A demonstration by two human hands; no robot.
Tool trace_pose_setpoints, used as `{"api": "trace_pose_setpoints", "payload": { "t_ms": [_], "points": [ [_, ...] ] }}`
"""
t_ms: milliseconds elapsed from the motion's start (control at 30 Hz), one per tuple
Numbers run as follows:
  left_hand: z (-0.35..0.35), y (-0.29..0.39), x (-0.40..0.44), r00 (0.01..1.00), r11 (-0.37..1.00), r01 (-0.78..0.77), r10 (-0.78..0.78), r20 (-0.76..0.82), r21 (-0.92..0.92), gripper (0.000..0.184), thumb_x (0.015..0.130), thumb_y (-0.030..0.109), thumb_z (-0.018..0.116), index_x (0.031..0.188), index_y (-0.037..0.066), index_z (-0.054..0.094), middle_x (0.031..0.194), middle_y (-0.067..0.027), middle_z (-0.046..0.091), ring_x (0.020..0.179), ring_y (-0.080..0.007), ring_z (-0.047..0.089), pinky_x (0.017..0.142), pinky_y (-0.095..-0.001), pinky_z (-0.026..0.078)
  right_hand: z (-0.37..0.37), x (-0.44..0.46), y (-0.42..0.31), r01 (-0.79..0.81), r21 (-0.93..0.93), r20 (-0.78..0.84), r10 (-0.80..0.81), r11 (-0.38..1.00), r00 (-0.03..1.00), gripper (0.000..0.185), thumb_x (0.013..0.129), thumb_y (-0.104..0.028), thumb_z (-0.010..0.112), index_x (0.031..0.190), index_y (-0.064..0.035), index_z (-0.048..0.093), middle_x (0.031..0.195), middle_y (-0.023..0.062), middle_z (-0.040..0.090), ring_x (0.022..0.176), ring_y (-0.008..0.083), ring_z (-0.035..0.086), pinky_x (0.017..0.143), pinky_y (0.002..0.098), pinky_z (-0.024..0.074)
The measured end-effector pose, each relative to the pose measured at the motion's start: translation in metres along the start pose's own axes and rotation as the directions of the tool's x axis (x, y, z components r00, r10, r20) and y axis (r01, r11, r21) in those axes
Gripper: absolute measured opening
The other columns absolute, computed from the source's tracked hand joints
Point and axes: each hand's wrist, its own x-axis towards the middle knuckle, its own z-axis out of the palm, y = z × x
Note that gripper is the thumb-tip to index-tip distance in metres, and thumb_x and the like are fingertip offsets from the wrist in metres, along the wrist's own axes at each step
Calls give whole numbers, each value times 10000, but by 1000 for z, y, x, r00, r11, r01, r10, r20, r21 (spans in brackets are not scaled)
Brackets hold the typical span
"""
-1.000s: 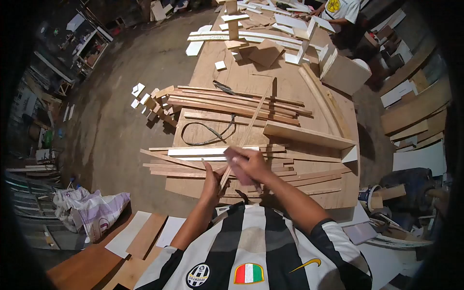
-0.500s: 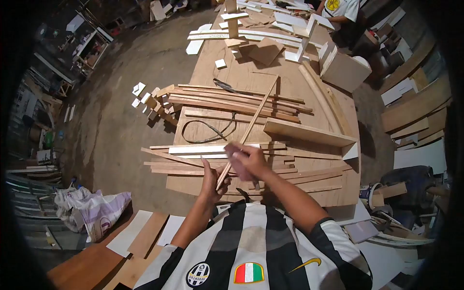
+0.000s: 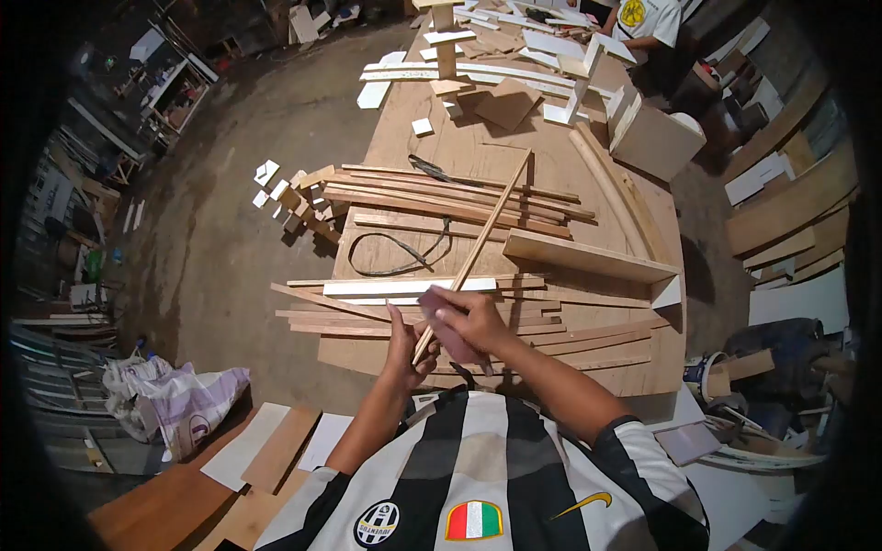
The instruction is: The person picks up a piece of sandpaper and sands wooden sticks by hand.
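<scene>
My left hand point(image 3: 405, 346) is closed round the lower end of a long thin wooden strip point(image 3: 491, 223), which slants up and away over the table. My right hand point(image 3: 478, 321) grips a reddish-brown sheet point(image 3: 450, 332), likely sandpaper, and presses it against the strip just above my left hand. White strips point(image 3: 395, 287) and thin wooden strips point(image 3: 322, 318) lie under and beside my hands. Farther up the table, a bundle of wooden strips point(image 3: 441, 196) and a black cord loop point(image 3: 390, 269) are crossed or neighboured by the held strip.
An upright board point(image 3: 588, 255) stands on the table's right half. Boards and white pieces point(image 3: 505, 103) crowd the far end, where another person point(image 3: 648, 23) is at work. Small blocks point(image 3: 299, 202) sit by the left edge. A plastic sack point(image 3: 197, 409) lies at lower left.
My right hand and the sheet have shifted slightly along the strip. The strip's far end has swung a little to the right. My left hand keeps its grip.
</scene>
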Motion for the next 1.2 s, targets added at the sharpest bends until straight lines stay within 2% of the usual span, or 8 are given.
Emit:
{"api": "trace_pose_setpoints", "payload": {
  "t_ms": [233, 400, 500, 600, 700, 900, 1033, 1200],
  "points": [
    [0, 1, -2, 999, 994, 0, 4, -38, 106, 926, 918, 850, 223, 1313, 116, 625, 600, -2, 523, 360, -88, 352, 302, -210, 247, -17, 13, 6, -132, -50, -163, 122, 990, 979, 464, 886, -188, 707, 1336, -92, 651, 1124, 202, 737, 1017, 263, 731, 920, 337, 540],
    [10, 4, -18, 995, 979, -91, 96, -15, 183, 787, 962, 763, 322, 1198, 89, 654, 669, -4, 564, 396, -78, 424, 321, -211, 282, -10, 3, -8, -73, -10, -63, 72, 997, 995, 457, 884, -171, 713, 1327, -72, 656, 1181, 211, 719, 1054, 245, 717, 932, 330, 534],
    [12, 2, -16, 976, 981, -49, 87, -198, 189, 653, 1020, 599, 414, 1348, 65, 598, 703, 29, 535, 511, -62, 467, 387, -210, 311, -21, 13, 12, -108, 9, -144, 108, 994, 984, 466, 881, -158, 717, 1328, -44, 649, 1202, 207, 715, 1062, 213, 706, 937, 329, 533],
    [-1, -2, -13, 977, 955, -178, 142, 162, 238, 587, 928, 141, 636, 1483, 33, 480, 752, 28, 585, 475, -47, 423, 412, -202, 338, -22, 11, 5, -110, 28, -173, 113, 994, 978, 472, 879, -163, 719, 1332, -50, 646, 1190, 210, 718, 1058, 222, 709, 938, 323, 528],
    [-7, -7, -16, 962, 915, -260, 217, 166, 309, 601, 911, 98, 643, 1485, 29, 477, 770, 26, 599, 481, -45, 433, 418, -209, 341, -9, -5, -2, 38, -124, -47, -44, 991, 998, 471, 882, -170, 715, 1337, -69, 647, 1167, 213, 725, 1024, 222, 721, 910, 316, 538],
    [-1, -1, -24, 967, 941, -240, 211, 142, 237, 646, 837, 10, 665, 1462, 4, 502, 783, 36, 566, 503, -55, 431, 455, -224, 316, -13, 8, 5, -197, 19, -182, 197, 980, 963, 448, 886, -169, 713, 1321, -72, 662, 1146, 220, 729, 1065, 236, 710, 954, 343, 520],
    [-17, -3, -20, 959, 929, -264, 223, 176, 261, 691, 809, -16, 668, 1477, 13, 493, 857, 26, 600, 540, -47, 440, 468, -224, 309, 3, -4, -8, 13, -11, -1, -13, 1000, 1000, 440, 885, -153, 716, 1312, -58, 666, 1147, 225, 726, 1063, 245, 711, 930, 335, 530],
    [-10, 1, -24, 955, 874, -295, 259, 144, 385, 729, 781, -62, 654, 1486, 36, 495, 928, 12, 636, 564, -39, 425, 488, -214, 310, -17, 12, -12, -238, -23, -140, 233, 971, 962, 448, 870, -137, 721, 1308, -62, 668, 1160, 205, 726, 1063, 241, 715, 939, 337, 534]
  ]
}}
